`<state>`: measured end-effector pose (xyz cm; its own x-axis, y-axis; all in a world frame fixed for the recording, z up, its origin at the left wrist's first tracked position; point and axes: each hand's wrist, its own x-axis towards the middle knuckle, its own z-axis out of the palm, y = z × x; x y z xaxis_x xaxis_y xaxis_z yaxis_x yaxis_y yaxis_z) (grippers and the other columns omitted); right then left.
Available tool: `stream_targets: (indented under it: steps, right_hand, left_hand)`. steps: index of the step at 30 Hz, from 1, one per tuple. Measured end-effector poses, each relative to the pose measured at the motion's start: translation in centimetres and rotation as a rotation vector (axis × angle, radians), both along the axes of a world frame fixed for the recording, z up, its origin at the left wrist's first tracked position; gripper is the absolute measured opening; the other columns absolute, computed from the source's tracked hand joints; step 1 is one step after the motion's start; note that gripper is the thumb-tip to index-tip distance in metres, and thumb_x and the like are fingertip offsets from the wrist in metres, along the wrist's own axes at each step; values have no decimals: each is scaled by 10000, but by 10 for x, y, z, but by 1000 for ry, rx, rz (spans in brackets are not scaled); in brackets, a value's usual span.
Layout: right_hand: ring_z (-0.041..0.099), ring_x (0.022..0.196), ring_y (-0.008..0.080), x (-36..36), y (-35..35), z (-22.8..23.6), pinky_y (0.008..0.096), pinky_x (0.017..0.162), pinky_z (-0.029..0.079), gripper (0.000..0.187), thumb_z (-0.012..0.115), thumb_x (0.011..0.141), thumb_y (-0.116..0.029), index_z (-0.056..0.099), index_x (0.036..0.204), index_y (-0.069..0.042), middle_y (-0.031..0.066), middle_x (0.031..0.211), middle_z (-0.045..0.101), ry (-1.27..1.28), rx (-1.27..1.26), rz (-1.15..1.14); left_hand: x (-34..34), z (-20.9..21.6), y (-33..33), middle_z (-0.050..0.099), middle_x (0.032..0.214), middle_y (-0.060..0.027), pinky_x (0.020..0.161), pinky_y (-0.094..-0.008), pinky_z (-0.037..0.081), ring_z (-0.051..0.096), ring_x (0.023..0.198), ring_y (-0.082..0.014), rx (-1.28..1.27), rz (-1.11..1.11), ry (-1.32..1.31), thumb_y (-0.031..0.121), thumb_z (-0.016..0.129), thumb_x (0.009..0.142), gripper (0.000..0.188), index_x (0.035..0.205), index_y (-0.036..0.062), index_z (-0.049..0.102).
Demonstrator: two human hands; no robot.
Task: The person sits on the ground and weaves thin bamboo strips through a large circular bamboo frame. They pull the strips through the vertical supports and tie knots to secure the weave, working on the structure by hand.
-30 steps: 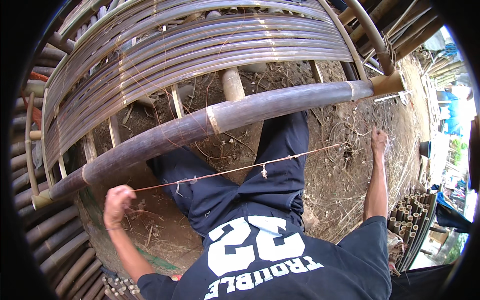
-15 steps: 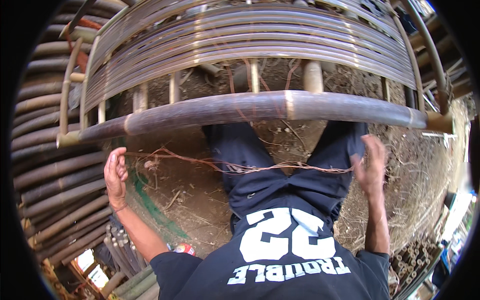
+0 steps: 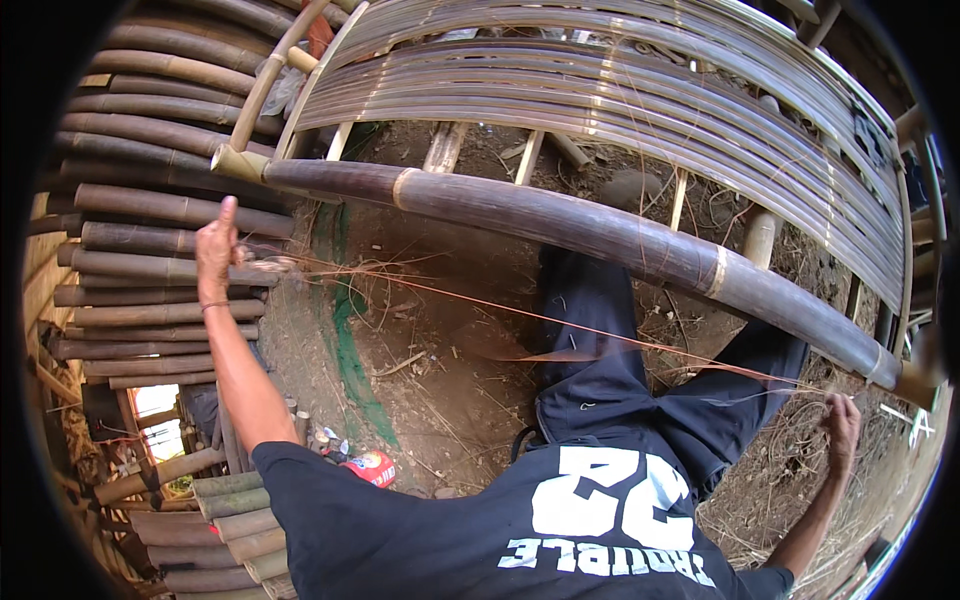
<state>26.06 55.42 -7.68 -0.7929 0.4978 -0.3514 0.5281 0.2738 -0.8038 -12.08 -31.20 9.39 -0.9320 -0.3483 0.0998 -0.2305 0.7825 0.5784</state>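
Thin orange-brown strands of cord [image 3: 520, 311] stretch between my two hands, slanting down to the right across my lap. My left hand [image 3: 217, 252] is closed on one end of them, thumb pointing up, beside the stacked bamboo at the left. Out at the far right, my right hand [image 3: 842, 420] pinches the other end, its fingers slightly blurred. Just ahead of my knees runs a thick dark bamboo pole [image 3: 550, 218], the front rail of a bamboo frame. Behind it lie rows of narrow bamboo slats [image 3: 500, 85], with a few loose strands hanging over them.
Bamboo poles [image 3: 150, 180] are piled along the left side. A red container [image 3: 372, 467] stands on the ground by my left side, near cut bamboo lengths [image 3: 250, 525]. Green netting [image 3: 350, 340] lies on the dirt floor [image 3: 440, 360], among scraps and fibres.
My hands have moved farther apart, the left outward and up, the right outward and down. The slack bundle of strands is now drawn straighter. The right hand has closed, and the view has turned.
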Motion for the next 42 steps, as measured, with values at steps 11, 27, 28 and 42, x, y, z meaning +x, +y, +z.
stream_targets:
  steps: [11,27,28,42]
  right_hand:
    - [439,1316,348,2,71,-62,438,1087,373,625,597,909,-344,411,1424,-43,202,1447,435,-416,1123,197]
    - [273,434,19,-143,-137,79,207,376,215,171,635,938,-195,678,966,-32,-71,566,435,509,-256,-167]
    - [264,440,20,-132,-112,74,209,381,215,173,634,939,-199,686,991,-43,-75,562,428,507,-164,-216]
    - [547,1121,272,-82,-72,80,364,958,454,417,749,788,-182,651,1144,11,140,1201,577,-309,290,520]
  left_hand:
    - [36,-42,167,554,704,25,488,-206,447,514,541,-43,412,-643,-732,311,603,941,261,931,54,649]
    - [82,-88,329,549,634,28,466,-187,390,484,524,-32,890,-990,-997,267,656,936,275,912,-4,691]
    - [85,-96,326,537,631,32,461,-187,368,459,519,-29,946,-959,-984,263,649,941,271,913,-4,685]
    - [56,-83,276,372,669,50,418,-172,282,299,492,-21,1684,-543,-538,206,471,1022,206,956,31,560]
